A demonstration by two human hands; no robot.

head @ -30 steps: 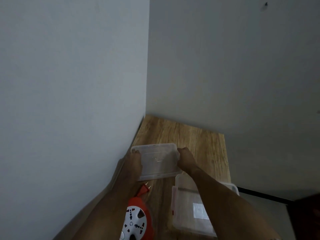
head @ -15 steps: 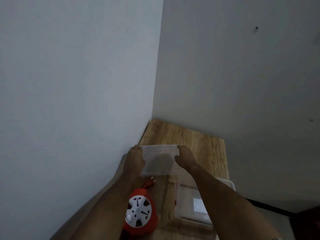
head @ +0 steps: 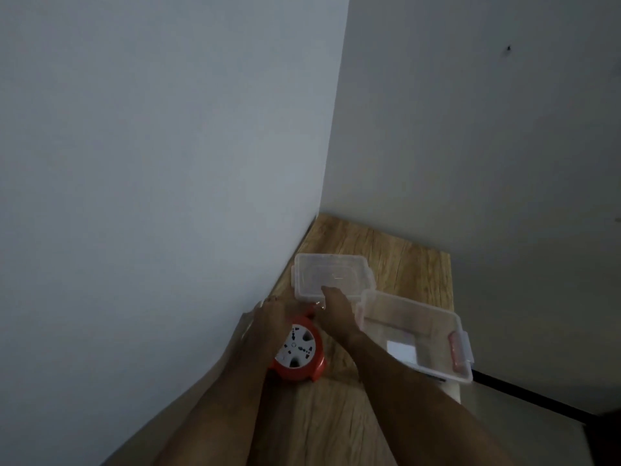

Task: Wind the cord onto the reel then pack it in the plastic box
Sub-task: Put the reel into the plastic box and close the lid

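The red cord reel [head: 297, 353] with its white socket face lies on the wooden table [head: 396, 257] close to the left wall. Its red plug [head: 314, 307] pokes out at the far side. My left hand [head: 272, 316] rests over the reel's far left edge, fingers spread toward the wall. My right hand [head: 336, 309] hovers just right of the plug, fingers curled down and hidden, overlapping the near edge of the clear lid [head: 332, 275]. The lid lies flat on the table behind the reel. The clear plastic box [head: 437, 317] stands without its lid to the right, with nothing in it.
White walls close in on the left and behind the table. The table's right edge drops off just past the box, where a dark bar [head: 524, 395] runs below. Bare wood lies in front of the reel.
Both hands let go of the lid, which now lies on the table at the back. The hands drew back toward the reel. The view tilted down, showing more of the box.
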